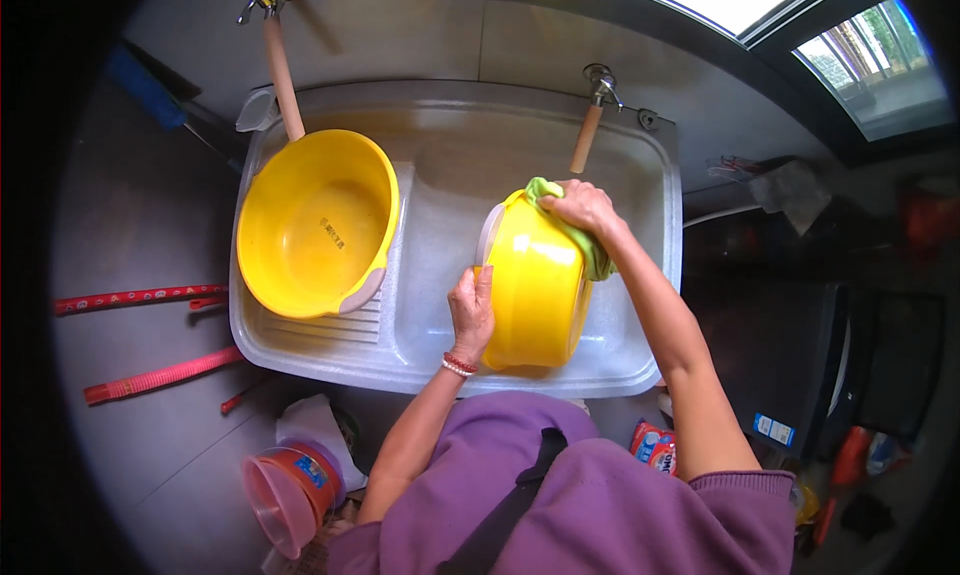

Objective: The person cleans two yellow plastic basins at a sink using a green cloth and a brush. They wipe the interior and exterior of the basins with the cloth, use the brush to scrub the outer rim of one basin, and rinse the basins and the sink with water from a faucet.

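A yellow plastic basin [532,290] is tilted on its side over the right part of a grey laundry sink [442,350]. My left hand [472,312] grips its rim by the grey handle piece, with red and white bead bracelets on the wrist. At the basin's upper right, my right hand [583,203] presses a lime-green cloth [596,256] against its outside. A second yellow basin [315,222], with a grey grip on its rim, rests open side up on the sink's ribbed left part. The first basin's inside is hidden.
Two wall taps [266,1] [601,87] carry pinkish hoses, one reaching the left basin's rim. Pink and orange buckets [281,504] stand on the floor at lower left. Red-handled poles [161,376] lean left. A black appliance [772,365] and a red detergent bag [654,447] are at right.
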A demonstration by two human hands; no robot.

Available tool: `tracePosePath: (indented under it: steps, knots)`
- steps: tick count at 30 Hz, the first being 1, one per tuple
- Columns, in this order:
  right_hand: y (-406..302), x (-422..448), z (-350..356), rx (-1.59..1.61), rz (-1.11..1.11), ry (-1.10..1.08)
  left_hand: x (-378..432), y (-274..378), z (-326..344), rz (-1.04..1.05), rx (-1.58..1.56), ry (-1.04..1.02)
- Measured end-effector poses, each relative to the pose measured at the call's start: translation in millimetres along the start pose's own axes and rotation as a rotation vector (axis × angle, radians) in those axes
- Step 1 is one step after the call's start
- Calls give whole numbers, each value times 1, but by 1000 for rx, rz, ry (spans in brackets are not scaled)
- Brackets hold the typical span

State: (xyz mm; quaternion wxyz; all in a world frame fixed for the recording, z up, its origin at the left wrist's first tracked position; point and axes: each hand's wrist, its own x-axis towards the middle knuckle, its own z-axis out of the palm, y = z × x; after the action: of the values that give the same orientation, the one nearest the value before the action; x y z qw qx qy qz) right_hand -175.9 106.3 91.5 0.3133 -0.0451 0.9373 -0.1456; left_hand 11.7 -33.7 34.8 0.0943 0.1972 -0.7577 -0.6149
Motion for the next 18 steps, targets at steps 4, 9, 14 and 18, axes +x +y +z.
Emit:
tracePosePath:
  steps: [4,9,14,18]
  knots:
    - [18,24,13,39,10,20,6,-4,2,85,91,34]
    - [-18,-68,36,-34,-306,323,17,-1,-7,0,207,-17]
    - [-12,-138,113,-333,-633,671,33,-20,-2,-25,97,-47]
    - [-3,-150,106,-275,-685,656,35,-18,-2,28,190,-45]
